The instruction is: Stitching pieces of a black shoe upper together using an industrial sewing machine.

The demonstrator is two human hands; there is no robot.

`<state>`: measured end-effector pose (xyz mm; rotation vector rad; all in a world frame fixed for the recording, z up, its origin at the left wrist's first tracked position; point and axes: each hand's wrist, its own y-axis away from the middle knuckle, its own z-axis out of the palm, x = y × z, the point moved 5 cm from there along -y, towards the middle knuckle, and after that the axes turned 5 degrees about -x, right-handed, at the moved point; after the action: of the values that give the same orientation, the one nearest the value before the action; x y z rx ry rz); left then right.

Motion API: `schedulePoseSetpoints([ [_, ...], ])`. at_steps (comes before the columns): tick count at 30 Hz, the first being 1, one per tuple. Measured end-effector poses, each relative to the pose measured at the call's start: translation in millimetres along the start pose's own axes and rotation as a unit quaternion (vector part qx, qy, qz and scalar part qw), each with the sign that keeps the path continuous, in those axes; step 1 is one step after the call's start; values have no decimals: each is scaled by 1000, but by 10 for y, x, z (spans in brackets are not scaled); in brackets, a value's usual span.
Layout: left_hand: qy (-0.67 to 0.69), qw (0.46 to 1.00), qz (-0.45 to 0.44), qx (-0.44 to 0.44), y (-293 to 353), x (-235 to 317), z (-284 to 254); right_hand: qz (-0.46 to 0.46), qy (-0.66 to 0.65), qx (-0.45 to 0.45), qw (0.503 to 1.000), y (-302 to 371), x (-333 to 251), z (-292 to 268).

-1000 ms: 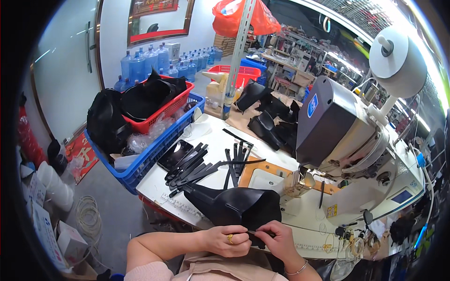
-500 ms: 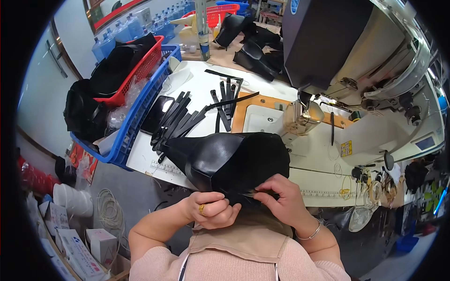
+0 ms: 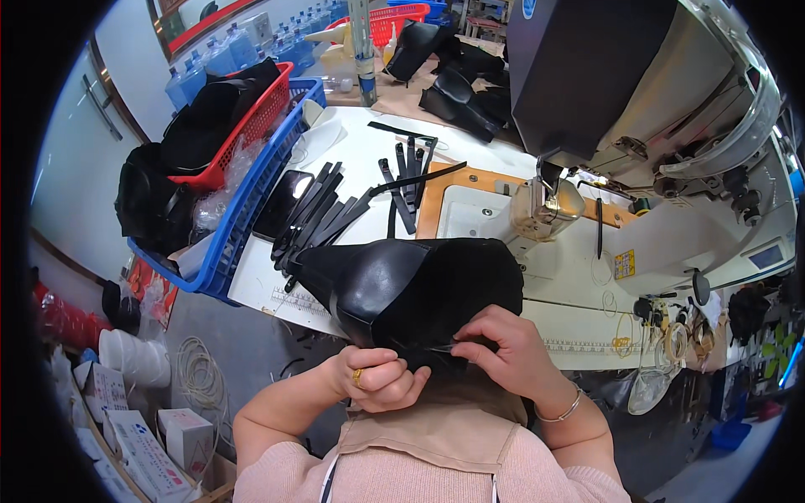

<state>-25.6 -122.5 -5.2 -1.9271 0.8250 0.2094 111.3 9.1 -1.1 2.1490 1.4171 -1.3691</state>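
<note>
A black boot upper [image 3: 381,281], part shiny leather and part dull suede-like material, lies across the table's near edge and hangs toward my lap. My left hand [image 3: 381,379], with a gold ring, is curled closed at its near edge; its fingertips are partly hidden. My right hand [image 3: 501,348] is closed in a pinch, thumb against forefinger, at the near right side of the upper. From that pinch a thin, pale, thread-like strand [image 3: 436,347] runs left toward my left hand. It is too fine to make out fully.
Black straps [image 3: 323,214] and a phone [image 3: 283,201] lie left on the white table. A sewing machine [image 3: 545,210] stands right. Blue [image 3: 222,251] and red [image 3: 272,105] baskets with black pieces stand left. More black uppers [image 3: 457,101] lie behind.
My right hand has shifted slightly, and the pale strand by its fingertips shows more clearly. My left hand keeps its place on the upper. The whole view has moved a little.
</note>
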Motion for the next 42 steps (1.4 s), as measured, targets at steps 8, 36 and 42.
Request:
schedulePoseSetpoints([
  [8,21,1000,23,-1,12,40,-11,-126,31,-135,982,-290,14,26],
  [36,8,1000,-7,-8,17,56,11,-76,111,-9,991,-96,-189,114],
  [42,2,999,-30,-12,37,50,-23,-109,104,-44,988,-135,-193,104],
])
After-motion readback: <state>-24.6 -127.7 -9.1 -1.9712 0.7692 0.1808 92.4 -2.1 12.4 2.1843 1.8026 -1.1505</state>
